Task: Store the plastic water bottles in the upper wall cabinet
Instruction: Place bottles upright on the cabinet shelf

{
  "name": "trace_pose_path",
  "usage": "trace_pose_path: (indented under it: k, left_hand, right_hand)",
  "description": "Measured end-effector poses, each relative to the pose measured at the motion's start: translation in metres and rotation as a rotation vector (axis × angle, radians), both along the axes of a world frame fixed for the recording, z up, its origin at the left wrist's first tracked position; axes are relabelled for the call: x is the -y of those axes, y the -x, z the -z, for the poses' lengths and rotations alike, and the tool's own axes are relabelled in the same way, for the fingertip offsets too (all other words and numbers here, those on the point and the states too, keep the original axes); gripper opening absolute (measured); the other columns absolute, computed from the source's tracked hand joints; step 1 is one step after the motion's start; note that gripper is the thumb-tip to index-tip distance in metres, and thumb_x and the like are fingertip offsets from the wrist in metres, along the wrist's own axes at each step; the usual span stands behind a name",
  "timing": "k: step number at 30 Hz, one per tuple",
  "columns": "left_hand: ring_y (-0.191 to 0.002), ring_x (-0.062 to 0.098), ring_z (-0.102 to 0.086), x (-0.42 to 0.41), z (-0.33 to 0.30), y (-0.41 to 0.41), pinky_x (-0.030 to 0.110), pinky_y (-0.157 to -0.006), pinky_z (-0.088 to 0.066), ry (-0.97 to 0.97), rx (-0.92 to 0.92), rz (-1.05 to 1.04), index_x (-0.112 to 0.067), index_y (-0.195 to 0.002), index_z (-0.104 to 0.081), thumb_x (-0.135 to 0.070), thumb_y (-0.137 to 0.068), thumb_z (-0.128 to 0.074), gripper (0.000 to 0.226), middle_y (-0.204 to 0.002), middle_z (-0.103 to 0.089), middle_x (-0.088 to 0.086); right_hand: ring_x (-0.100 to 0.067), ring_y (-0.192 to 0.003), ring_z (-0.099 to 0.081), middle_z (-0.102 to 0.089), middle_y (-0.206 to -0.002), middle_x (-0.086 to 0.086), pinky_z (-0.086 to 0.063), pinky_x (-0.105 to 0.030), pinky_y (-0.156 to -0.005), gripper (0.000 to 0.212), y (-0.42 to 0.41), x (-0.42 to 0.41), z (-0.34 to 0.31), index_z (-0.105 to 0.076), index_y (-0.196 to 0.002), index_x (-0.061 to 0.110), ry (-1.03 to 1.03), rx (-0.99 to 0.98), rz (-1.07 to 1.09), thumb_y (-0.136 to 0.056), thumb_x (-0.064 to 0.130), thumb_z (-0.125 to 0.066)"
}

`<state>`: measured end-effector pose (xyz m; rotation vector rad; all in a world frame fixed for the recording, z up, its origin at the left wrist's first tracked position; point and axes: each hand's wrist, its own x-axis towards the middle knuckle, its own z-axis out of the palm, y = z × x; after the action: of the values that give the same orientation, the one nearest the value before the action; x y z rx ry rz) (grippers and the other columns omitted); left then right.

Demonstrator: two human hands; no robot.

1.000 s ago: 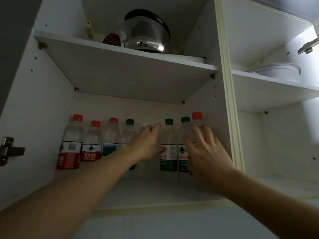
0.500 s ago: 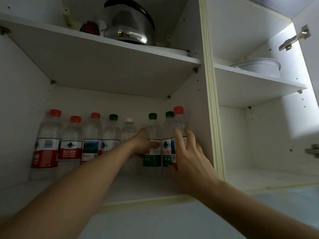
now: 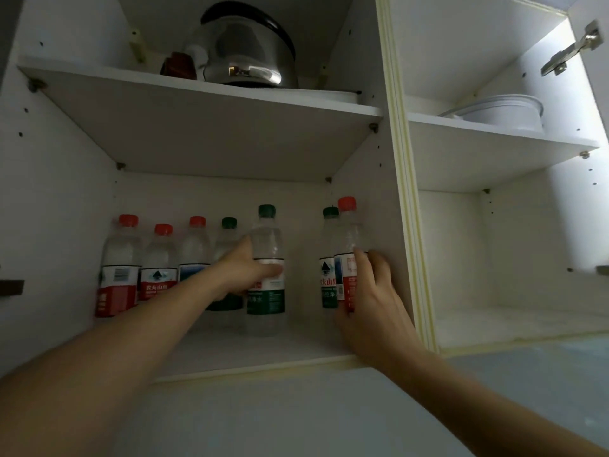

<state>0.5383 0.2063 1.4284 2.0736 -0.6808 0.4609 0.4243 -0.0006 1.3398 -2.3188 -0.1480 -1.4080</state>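
The left hand (image 3: 245, 270) is gripping a green-capped bottle (image 3: 266, 258) at its label, thumb across the front, holding it forward of the row on the lower shelf (image 3: 250, 349) of the left cabinet (image 3: 393, 192). The right hand (image 3: 369, 291) is curling its fingers around a red-capped bottle (image 3: 346, 245) standing at the right wall, touching a second green bottle (image 3: 328, 258) beside it. Four more bottles (image 3: 158, 258) are standing upright in a row along the back to the left. A steel kettle (image 3: 247, 54) is sitting on the upper shelf (image 3: 197, 94); a white bowl (image 3: 501, 112) is resting in the right compartment.
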Motion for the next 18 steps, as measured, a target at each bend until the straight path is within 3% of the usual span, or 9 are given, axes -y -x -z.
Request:
trace_pose_path:
  k: [3, 6, 8, 12, 15, 16, 18]
  left_hand:
    - [-0.092, 0.011, -0.064, -0.037, 0.004, 0.01, 0.031, -0.073, -0.054, 0.029, 0.053, -0.102, -0.03, -0.117, -0.049, -0.027, -0.092, -0.075, 0.037, -0.112, -0.066, -0.001]
    - [-0.101, 0.019, -0.064, -0.077, 0.008, 0.018, 0.042, -0.094, -0.054, 0.058, 0.041, -0.223, -0.024, -0.126, -0.049, -0.027, -0.09, -0.077, 0.046, -0.119, -0.065, 0.002]
    - [-0.107, 0.022, -0.064, -0.099, 0.011, 0.022, 0.045, -0.098, -0.053, 0.099, 0.051, -0.281, -0.026, -0.13, -0.05, -0.026, -0.089, -0.078, 0.05, -0.128, -0.063, 0.007]
    - [-0.125, 0.03, -0.057, -0.123, 0.012, 0.027, 0.049, -0.105, -0.05, 0.093, 0.051, -0.398, -0.023, -0.153, -0.032, -0.031, -0.088, -0.079, 0.081, -0.145, -0.054, 0.01]
    - [-0.143, 0.036, -0.039, -0.117, 0.015, 0.029, 0.052, -0.113, -0.042, 0.008, 0.033, -0.497, -0.024, -0.163, -0.002, -0.039, -0.084, -0.082, 0.113, -0.164, -0.029, 0.016]
    - [-0.148, 0.039, -0.03, -0.11, 0.016, 0.033, 0.054, -0.116, -0.037, -0.006, 0.098, -0.571, -0.022, -0.162, 0.004, -0.042, -0.081, -0.084, 0.121, -0.166, -0.019, 0.018]
    - [-0.147, 0.039, -0.022, -0.091, 0.016, 0.041, 0.053, -0.116, -0.035, 0.016, 0.396, -0.701, -0.018, -0.162, -0.003, -0.042, -0.078, -0.085, 0.12, -0.164, -0.014, 0.018]
  right_hand:
    - [-0.03, -0.138, -0.044, -0.019, -0.159, -0.003, -0.046, -0.045, -0.112, 0.088, 0.0, 0.001, 0.0, -0.018, -0.156, 0.023, -0.017, -0.012, -0.011, -0.088, 0.022, -0.074]
    - [-0.032, -0.141, -0.041, -0.019, -0.159, -0.006, -0.042, -0.047, -0.114, 0.086, 0.001, 0.0, 0.001, -0.02, -0.156, 0.021, -0.03, -0.026, -0.016, -0.088, 0.021, -0.073]
    - [-0.033, -0.14, -0.041, -0.02, -0.159, -0.006, -0.042, -0.047, -0.113, 0.084, 0.0, -0.001, 0.001, -0.022, -0.155, 0.022, -0.04, -0.021, -0.018, -0.088, 0.02, -0.072]
    - [-0.033, -0.14, -0.042, -0.019, -0.159, -0.005, -0.042, -0.046, -0.112, 0.085, -0.001, -0.002, 0.002, -0.02, -0.156, 0.023, -0.046, -0.021, -0.022, -0.088, 0.021, -0.072]
    - [-0.034, -0.141, -0.041, -0.019, -0.159, -0.005, -0.042, -0.045, -0.112, 0.086, -0.001, -0.001, 0.002, -0.021, -0.155, 0.022, -0.04, -0.022, -0.026, -0.087, 0.019, -0.073]
    - [-0.034, -0.142, -0.04, -0.018, -0.16, -0.005, -0.042, -0.046, -0.113, 0.087, -0.001, -0.001, 0.002, -0.021, -0.155, 0.022, -0.041, -0.023, -0.025, -0.087, 0.019, -0.074]
    - [-0.033, -0.144, -0.038, -0.018, -0.161, -0.005, -0.04, -0.047, -0.116, 0.086, -0.002, -0.001, 0.002, -0.022, -0.156, 0.022, -0.046, -0.018, -0.024, -0.087, 0.021, -0.074]
